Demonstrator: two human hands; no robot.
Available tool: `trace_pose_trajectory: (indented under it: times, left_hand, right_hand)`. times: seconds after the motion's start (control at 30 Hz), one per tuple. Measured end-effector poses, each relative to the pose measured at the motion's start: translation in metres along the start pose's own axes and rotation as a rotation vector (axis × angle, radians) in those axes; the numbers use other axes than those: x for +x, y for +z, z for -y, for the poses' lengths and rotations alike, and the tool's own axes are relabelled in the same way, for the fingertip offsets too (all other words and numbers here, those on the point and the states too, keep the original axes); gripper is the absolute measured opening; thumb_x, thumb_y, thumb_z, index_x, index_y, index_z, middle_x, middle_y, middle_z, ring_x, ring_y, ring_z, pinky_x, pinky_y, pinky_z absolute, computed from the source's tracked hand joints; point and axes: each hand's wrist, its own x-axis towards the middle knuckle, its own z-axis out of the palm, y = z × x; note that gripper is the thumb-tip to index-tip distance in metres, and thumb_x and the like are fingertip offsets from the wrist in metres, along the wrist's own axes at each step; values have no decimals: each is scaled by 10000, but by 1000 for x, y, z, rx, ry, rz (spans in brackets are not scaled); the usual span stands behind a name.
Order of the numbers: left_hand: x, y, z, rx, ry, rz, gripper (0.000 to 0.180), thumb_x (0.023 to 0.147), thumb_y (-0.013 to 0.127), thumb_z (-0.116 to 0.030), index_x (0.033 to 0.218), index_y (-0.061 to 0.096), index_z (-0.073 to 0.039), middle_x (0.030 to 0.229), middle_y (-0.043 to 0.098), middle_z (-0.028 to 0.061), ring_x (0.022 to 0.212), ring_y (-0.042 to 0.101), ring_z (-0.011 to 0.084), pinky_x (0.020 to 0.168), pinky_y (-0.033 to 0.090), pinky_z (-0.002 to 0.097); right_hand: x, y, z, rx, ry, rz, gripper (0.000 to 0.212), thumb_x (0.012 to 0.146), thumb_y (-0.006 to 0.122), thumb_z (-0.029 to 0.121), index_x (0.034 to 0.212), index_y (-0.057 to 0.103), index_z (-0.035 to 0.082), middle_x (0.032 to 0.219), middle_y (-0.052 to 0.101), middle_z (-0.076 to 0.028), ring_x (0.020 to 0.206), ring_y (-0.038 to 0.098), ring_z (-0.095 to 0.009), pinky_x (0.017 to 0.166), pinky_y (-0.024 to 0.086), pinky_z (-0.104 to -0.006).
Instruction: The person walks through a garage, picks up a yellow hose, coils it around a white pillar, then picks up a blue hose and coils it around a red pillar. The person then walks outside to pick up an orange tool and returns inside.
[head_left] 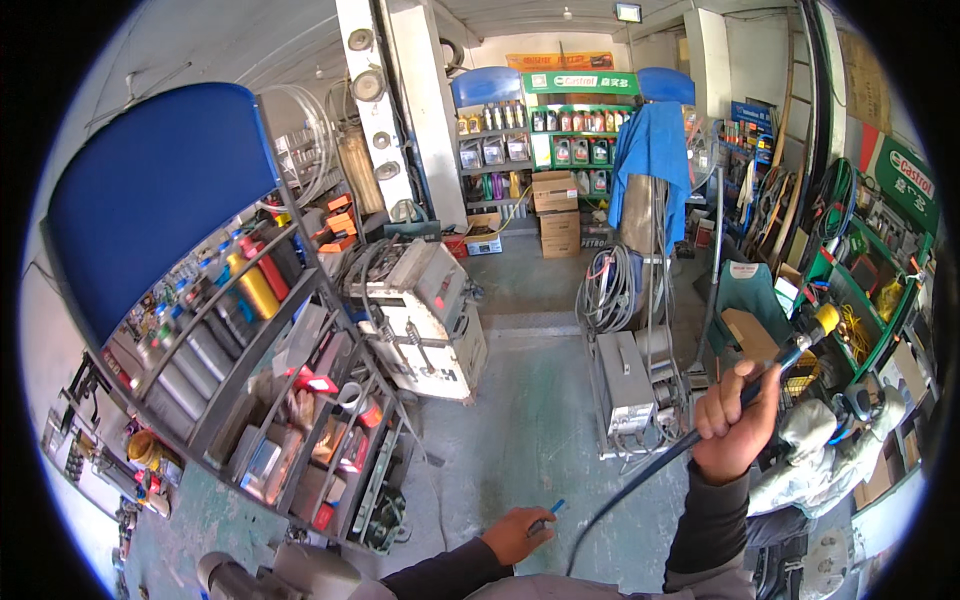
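Raised right hand (738,420) wraps firmly around a black hose (683,443), its yellow tip (826,318) pointing up and rightward; lower down, the left hand (520,535), partly curled, holds a slim blue object (558,507).

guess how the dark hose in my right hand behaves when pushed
The hose likely bends when pushed, since it curves down from the right hand. Its yellow-tipped end seems stiffer, standing nearly straight beyond the grip.
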Motion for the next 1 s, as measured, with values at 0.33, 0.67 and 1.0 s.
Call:
trace_pose_trajectory:
  times: [0.33, 0.67, 1.0]
  left_hand:
    - [225, -273, 131, -1317, -210, -366, 380, 1027, 475, -345, 1089, 618, 2, 940, 669, 147, 887, 651, 278, 888, 502, 415]
    - [471, -381, 176, -1300, -57, -119, 433, 1048, 402, -411, 983, 597, -30, 755, 630, 158, 756, 598, 305, 762, 482, 448]
    - [712, -429, 235, -901, -42, 24, 401, 1007, 516, -368, 972, 601, 22, 810, 659, 197, 785, 643, 295, 767, 509, 435]
  right_hand:
    - [146, -90, -211, -937, 269, 29, 270, 1040, 530, 225, 1201, 623, 30, 673, 403, 98, 576, 350, -20, 517, 300, -211]
    - [267, -131, -363, -1268, 431, 498, 437, 1002, 573, 287, 1387, 556, 81, 890, 683, -182, 745, 664, -350, 674, 525, -372]
    - [445, -263, -445, -1214, 576, 519, 457, 996, 572, 342, 1404, 553, 135, 880, 667, -194, 781, 648, -367, 697, 516, -431]
